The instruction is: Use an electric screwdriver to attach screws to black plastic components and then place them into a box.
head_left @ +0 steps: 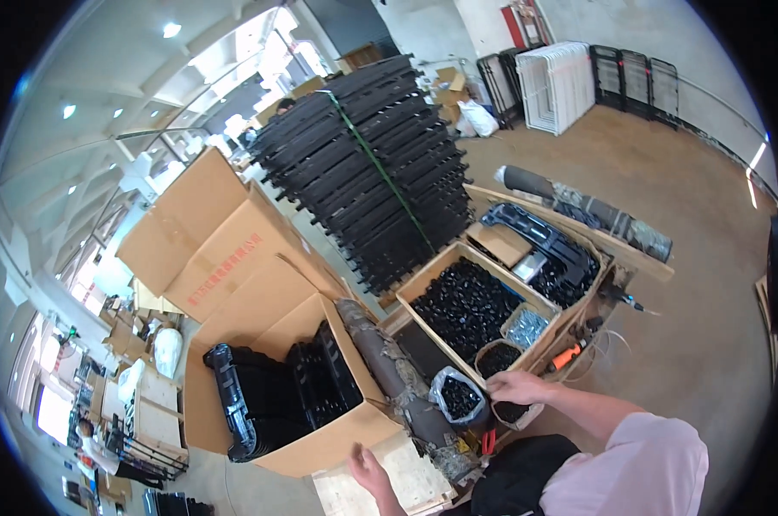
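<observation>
My right hand (520,389) is over a small tub (516,416) of black parts, its fingers bent together; whatever they may hold is hidden. Close to it are a round container (497,358) of small black pieces and a bag-lined bucket (459,397) of black plastic parts. My left hand (369,470) is held low with fingers apart and nothing in it, above a pale wooden board (342,492). Beyond it stands an open cardboard box (367,419), packed with black moulded plastic panels (273,396).
A wooden tray (406,301) holds many black fittings (466,301) and bagged screws (526,328). An orange-handled power tool (565,358) hangs at the bench's right side. A wrapped roller (380,361) lies beside the box. Tall stacked black panels (363,163) rise behind.
</observation>
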Demonstrator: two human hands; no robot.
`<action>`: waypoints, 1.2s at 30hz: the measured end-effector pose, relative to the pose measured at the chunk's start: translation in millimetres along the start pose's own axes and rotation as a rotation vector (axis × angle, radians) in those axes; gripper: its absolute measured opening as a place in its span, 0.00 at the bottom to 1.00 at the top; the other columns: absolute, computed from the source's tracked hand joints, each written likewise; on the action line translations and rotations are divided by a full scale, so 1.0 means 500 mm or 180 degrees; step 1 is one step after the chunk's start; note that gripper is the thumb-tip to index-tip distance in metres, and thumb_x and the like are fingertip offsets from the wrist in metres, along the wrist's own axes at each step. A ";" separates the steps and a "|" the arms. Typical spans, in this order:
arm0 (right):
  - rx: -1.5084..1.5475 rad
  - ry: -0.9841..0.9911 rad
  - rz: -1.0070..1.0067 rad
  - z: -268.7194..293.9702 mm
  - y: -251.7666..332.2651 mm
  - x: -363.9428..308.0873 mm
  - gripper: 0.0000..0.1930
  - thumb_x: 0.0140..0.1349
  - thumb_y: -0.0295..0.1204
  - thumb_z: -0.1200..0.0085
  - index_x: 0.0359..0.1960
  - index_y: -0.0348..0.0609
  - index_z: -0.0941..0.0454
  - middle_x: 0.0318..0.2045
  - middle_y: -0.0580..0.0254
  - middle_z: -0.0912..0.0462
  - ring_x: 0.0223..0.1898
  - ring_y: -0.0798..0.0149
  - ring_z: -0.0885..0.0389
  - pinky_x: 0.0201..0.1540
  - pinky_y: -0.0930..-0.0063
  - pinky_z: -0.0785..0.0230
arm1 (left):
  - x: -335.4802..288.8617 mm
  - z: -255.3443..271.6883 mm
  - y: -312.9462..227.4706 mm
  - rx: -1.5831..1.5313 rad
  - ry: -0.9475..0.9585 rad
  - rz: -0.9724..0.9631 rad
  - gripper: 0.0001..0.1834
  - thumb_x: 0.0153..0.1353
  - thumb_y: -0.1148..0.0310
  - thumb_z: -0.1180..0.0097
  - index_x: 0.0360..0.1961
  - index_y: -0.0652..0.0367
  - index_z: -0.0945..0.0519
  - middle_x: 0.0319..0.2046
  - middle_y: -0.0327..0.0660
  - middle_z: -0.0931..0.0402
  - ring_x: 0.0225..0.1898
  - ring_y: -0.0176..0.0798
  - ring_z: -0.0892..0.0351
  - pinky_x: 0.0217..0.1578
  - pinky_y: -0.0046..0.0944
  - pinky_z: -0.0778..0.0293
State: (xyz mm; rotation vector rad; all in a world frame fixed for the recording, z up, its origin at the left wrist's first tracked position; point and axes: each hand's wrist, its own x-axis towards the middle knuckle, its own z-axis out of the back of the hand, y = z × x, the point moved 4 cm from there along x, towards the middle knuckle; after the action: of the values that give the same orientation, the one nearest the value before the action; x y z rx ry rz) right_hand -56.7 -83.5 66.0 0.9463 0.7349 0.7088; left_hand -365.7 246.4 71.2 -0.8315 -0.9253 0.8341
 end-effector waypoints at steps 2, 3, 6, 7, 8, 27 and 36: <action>-0.0233 -0.0256 -0.0344 0.075 -0.008 -0.032 0.29 0.66 0.39 0.38 0.67 0.39 0.26 0.54 0.52 0.15 0.55 0.60 0.15 0.60 0.66 0.24 | -0.090 0.030 0.039 -0.0607 -0.0348 0.0470 0.15 0.70 0.69 0.42 0.53 0.65 0.17 0.45 0.51 0.14 0.45 0.51 0.14 0.50 0.42 0.21; -0.0082 -0.0419 -0.0447 0.108 -0.029 -0.034 0.30 0.64 0.39 0.38 0.67 0.39 0.26 0.54 0.51 0.15 0.53 0.58 0.14 0.58 0.65 0.23 | -0.140 0.045 0.054 -0.0658 -0.0375 0.0595 0.14 0.71 0.71 0.44 0.54 0.67 0.18 0.43 0.49 0.14 0.44 0.46 0.14 0.48 0.40 0.20; 0.0111 -0.0874 -0.0597 0.216 -0.101 -0.014 0.33 0.61 0.35 0.36 0.68 0.37 0.28 0.56 0.51 0.19 0.48 0.56 0.15 0.51 0.63 0.19 | -0.265 0.053 -0.059 -0.0372 -0.0176 0.1428 0.20 0.76 0.58 0.46 0.59 0.61 0.19 0.51 0.54 0.17 0.55 0.51 0.19 0.60 0.52 0.25; 0.0009 -0.0977 -0.0586 0.252 -0.116 0.004 0.35 0.59 0.36 0.35 0.68 0.37 0.29 0.57 0.48 0.20 0.50 0.55 0.16 0.53 0.62 0.20 | -0.296 0.056 -0.094 -0.0230 -0.0170 0.1532 0.20 0.76 0.59 0.46 0.59 0.62 0.19 0.51 0.54 0.17 0.54 0.51 0.18 0.59 0.53 0.25; -0.0092 -0.1085 -0.0579 0.291 -0.136 0.027 0.37 0.57 0.38 0.33 0.68 0.36 0.29 0.57 0.46 0.21 0.53 0.53 0.17 0.56 0.60 0.21 | -0.319 0.051 -0.122 -0.0091 -0.0159 0.1639 0.20 0.76 0.59 0.46 0.59 0.63 0.19 0.50 0.53 0.17 0.54 0.51 0.18 0.58 0.53 0.24; -0.2088 -0.1401 -0.1552 0.863 -0.384 0.340 0.71 0.37 0.49 0.20 0.81 0.53 0.57 0.75 0.35 0.49 0.76 0.34 0.49 0.75 0.39 0.53 | -0.253 -0.637 -0.564 0.0639 0.1458 -0.0144 0.16 0.76 0.62 0.43 0.57 0.60 0.18 0.48 0.45 0.15 0.48 0.43 0.15 0.49 0.46 0.20; -0.2001 -0.1449 -0.1744 0.906 -0.406 0.369 0.71 0.36 0.47 0.20 0.81 0.58 0.59 0.69 0.41 0.42 0.70 0.39 0.38 0.66 0.39 0.40 | -0.280 -0.733 -0.522 0.0601 0.1952 -0.0366 0.12 0.70 0.65 0.40 0.50 0.59 0.14 0.43 0.48 0.13 0.46 0.52 0.13 0.47 0.44 0.19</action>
State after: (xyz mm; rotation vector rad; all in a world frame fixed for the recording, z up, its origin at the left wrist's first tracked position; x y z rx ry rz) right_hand 452.1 -222.1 18.8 0.2777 0.3006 0.1915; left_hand -22.9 -73.2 120.7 -0.7940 -0.3423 0.5070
